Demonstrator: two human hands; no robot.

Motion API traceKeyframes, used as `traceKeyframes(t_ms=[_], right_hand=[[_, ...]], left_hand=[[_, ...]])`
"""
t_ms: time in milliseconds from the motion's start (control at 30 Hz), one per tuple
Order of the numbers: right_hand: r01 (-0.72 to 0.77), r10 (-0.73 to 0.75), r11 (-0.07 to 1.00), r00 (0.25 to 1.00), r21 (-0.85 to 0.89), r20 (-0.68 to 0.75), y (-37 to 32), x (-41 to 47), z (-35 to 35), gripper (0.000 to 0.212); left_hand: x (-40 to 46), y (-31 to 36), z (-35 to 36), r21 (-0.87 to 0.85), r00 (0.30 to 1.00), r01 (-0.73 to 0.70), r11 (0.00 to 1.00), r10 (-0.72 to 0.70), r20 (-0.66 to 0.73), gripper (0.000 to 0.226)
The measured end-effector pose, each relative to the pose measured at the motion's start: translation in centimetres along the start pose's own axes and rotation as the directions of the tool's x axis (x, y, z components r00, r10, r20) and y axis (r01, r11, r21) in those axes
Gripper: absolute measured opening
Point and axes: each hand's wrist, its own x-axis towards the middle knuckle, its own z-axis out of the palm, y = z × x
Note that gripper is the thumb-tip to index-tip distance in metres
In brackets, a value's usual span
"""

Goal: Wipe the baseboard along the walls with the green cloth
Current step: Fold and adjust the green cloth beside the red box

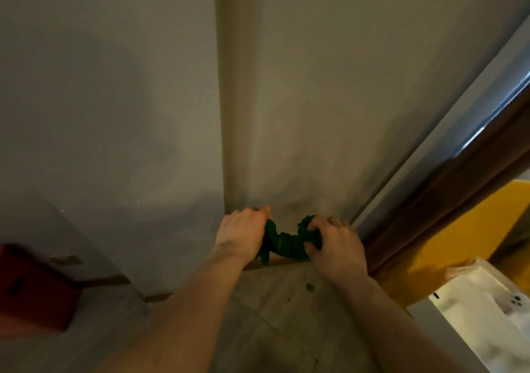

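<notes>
The green cloth (284,243) is bunched and stretched between both hands, low against the wall. My left hand (242,232) grips its left end and my right hand (334,245) grips its right end. Just under the cloth runs the brown wooden baseboard (279,261), where the pale wall meets the tiled floor. Most of this short baseboard stretch is hidden by the cloth and my hands. More baseboard (107,280) shows along the wall to the left.
A wall corner edge (226,143) rises above my left hand. A dark brown door frame (447,200) slants at the right, with a yellow surface (447,257) beyond it. A red box (31,286) sits on the floor at left, a white object (487,309) at lower right.
</notes>
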Motion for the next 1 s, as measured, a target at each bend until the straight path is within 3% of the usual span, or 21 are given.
traceKeyframes(t_ms=[167, 467, 667, 1000], right_hand=[[0.109, -0.108, 0.994, 0.993, 0.011, -0.052, -1.7, 0.1, -3.1, 0.029], [0.267, -0.263, 0.964, 0.959, 0.023, -0.11, -5.3, 1.2, -6.0, 0.027], [0.353, -0.345, 0.935, 0.93, 0.043, -0.129, -10.3, 1.7, -6.4, 0.025], [0.497, -0.488, 0.868, 0.861, 0.028, -0.142, -25.1, 1.8, -4.5, 0.025]], left_hand=[[-2.3, 1.1, -4.5, 0.106, 0.994, 0.083, 0.991, -0.075, -0.08, 0.028], [-5.4, -0.3, -10.1, 0.163, 0.971, 0.196, 0.967, -0.168, -0.167, 0.021], [-8.5, -4.0, -12.9, 0.187, 0.946, 0.27, 0.944, -0.225, -0.233, 0.015], [-16.2, -15.5, -17.7, 0.139, 0.888, 0.406, 0.903, -0.354, -0.294, 0.017]])
